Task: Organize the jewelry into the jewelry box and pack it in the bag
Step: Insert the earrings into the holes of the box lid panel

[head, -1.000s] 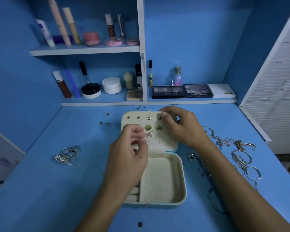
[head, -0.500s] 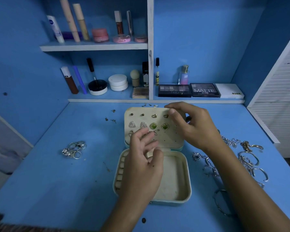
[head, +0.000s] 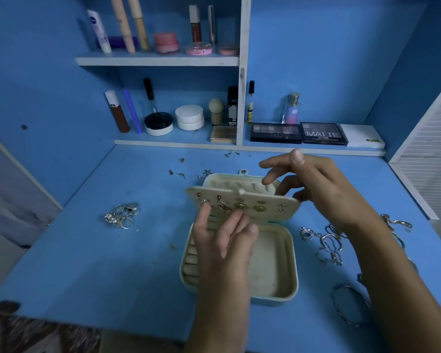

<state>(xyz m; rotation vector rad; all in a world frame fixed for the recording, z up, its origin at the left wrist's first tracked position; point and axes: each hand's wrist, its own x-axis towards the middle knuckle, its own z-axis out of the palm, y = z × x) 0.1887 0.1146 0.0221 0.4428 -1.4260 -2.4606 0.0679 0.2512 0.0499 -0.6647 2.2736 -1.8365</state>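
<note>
matt cream jewelry box point(head: 289, 263), shiny metal rings point(head: 122, 215), painted blue table point(head: 87, 250)

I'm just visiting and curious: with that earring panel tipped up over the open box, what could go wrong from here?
1. The earring panel, full of studs, is tilted with the right hand at its edge and the left hand at its front; a slip might shake earrings loose.
2. Tiny earrings lie loose behind the jewelry box and could be overlooked.
3. The chains and bangles lie under the right forearm, which might drag or tangle them.
</note>
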